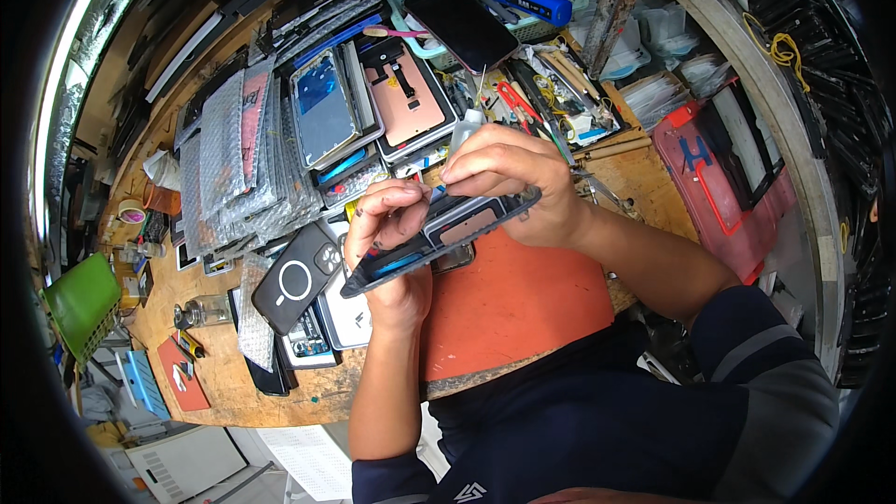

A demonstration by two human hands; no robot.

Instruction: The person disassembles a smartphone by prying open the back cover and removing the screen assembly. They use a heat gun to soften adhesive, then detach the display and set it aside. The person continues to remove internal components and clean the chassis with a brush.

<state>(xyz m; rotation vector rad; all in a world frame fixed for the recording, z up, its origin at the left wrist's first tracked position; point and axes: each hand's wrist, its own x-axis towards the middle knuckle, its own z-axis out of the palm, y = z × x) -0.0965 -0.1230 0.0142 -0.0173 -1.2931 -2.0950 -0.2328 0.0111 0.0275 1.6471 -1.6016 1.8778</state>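
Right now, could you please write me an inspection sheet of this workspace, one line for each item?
Surface: wooden bench with an orange mat under the hands.
Job's things: dark phone frame held above the mat; a small blue piece at the fingertips.
Clutter: stacks of silver bagged parts, a black phone case, a green basket with a phone resting on it, a red tray.
Grippers: left hand grips the frame's left end; right hand steadies the right end and pinches at its top.
Cables: yellow cord at far right.
Surroundings: green bin at left.
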